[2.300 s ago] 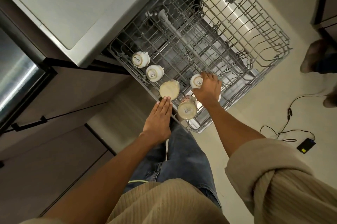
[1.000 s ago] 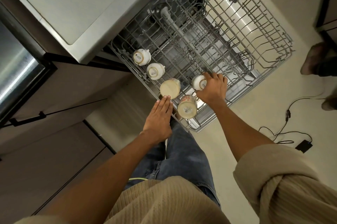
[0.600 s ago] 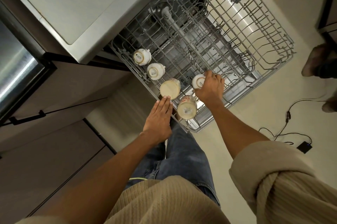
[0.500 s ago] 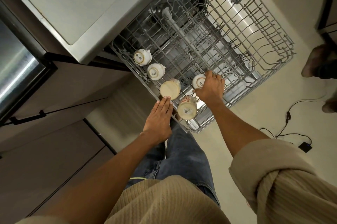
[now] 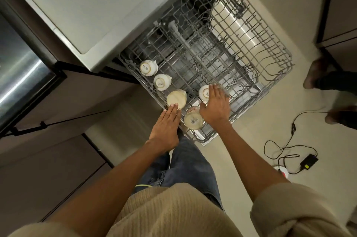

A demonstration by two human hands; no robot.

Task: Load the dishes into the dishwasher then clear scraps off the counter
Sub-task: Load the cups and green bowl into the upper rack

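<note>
— Item? 
— White cup, inverted in the rack, just beside the patterned mug. Ceramic, likely light, slick, chippable; take by the sides.
— Hands?
— My right hand flat, released above it; left hand outstretched, grasping nothing.

Black adapter with looping cable on the floor — dark cabinets alongside

Beyond your left hand, two upturned white cups show a base stamp reading "SISTA"; the other marks are unreadable.
</note>
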